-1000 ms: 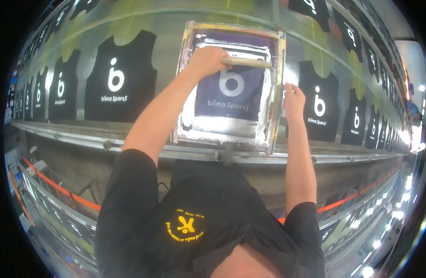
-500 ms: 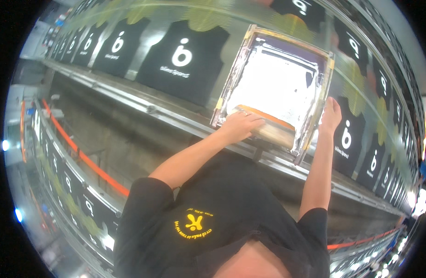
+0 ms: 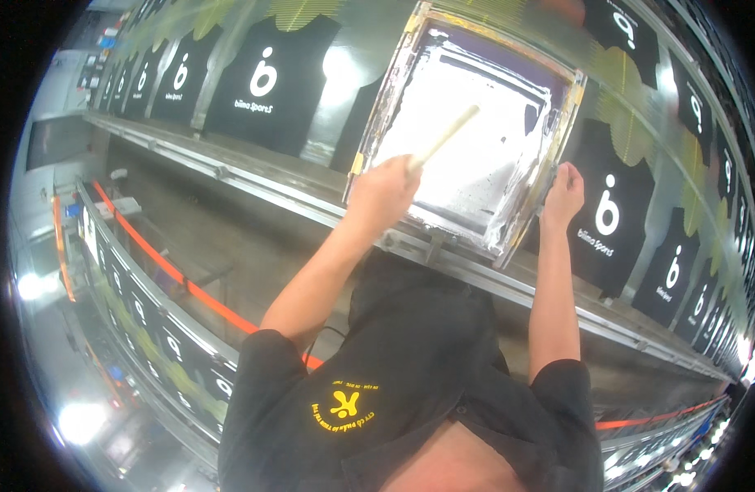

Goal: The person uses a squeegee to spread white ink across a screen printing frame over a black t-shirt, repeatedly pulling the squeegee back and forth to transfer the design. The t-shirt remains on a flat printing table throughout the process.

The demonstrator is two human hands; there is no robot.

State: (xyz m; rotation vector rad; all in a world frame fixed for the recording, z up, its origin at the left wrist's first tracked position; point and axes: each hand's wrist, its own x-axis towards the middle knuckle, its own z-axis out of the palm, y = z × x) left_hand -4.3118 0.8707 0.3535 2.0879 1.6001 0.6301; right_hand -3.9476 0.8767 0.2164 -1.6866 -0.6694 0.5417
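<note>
A screen-printing frame with a tape-patched rim lies tilted over the dark shirts, its mesh coated in white ink. My left hand is closed round a squeegee, which shows as a narrow pale bar slanting up over the mesh. Most of its grip is hidden by the hand, and whether its blade touches the mesh I cannot tell. At the right side of the frame, my right hand has its fingers curled against the rim.
Black sleeveless shirts with white prints line the long table on both sides, including one right of my right hand. A metal rail runs along the near table edge. Behind me to the left, an orange strip borders another row.
My left hand has raised the squeegee from the near end of the mesh and turned it edge-on. The right hand stays at the frame's right side. The whole view has shifted.
</note>
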